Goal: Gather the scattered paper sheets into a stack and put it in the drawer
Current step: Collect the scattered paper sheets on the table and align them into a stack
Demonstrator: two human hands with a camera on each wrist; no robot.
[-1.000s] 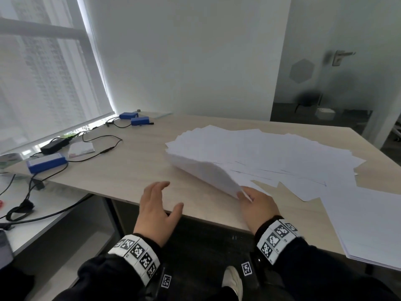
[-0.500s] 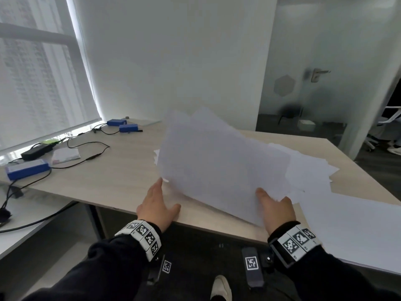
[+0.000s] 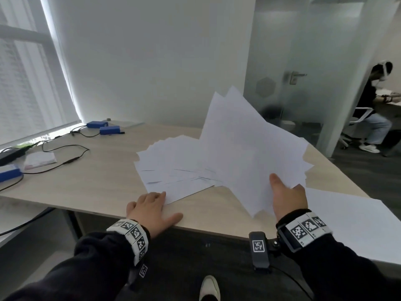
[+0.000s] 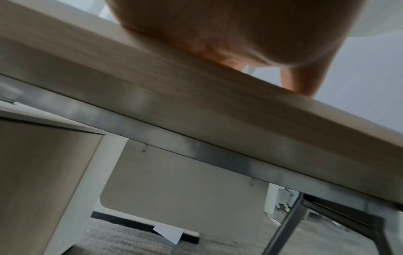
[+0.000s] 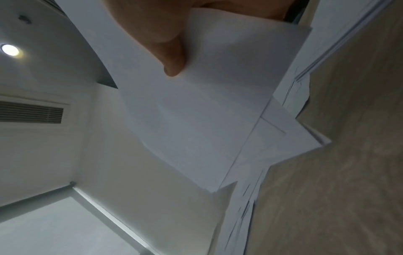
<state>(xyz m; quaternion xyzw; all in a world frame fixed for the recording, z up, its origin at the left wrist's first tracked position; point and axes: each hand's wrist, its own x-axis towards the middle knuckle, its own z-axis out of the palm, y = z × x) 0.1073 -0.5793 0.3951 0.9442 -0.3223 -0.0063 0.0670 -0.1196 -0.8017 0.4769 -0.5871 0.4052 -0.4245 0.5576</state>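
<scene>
An office is shown: a pale wood worktop [image 3: 93,183] on metal legs, blue boxes [image 3: 109,129] with black cables [image 3: 65,162], a blind-covered window [image 3: 26,94], a frosted glass door [image 3: 288,88] with a lever handle, grey carpet [image 3: 366,170], and a seated person [image 3: 373,109] at another desk.

Surfaces as I see them
Matt white paper sheets [image 3: 249,148]; desk [image 3: 97,170] in pale wood-grain laminate, brushed metal frame [image 4: 218,155] beneath.

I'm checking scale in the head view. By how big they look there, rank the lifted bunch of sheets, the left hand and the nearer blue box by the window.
1. lifted bunch of sheets
2. left hand
3. blue box, though it is farther off
</scene>
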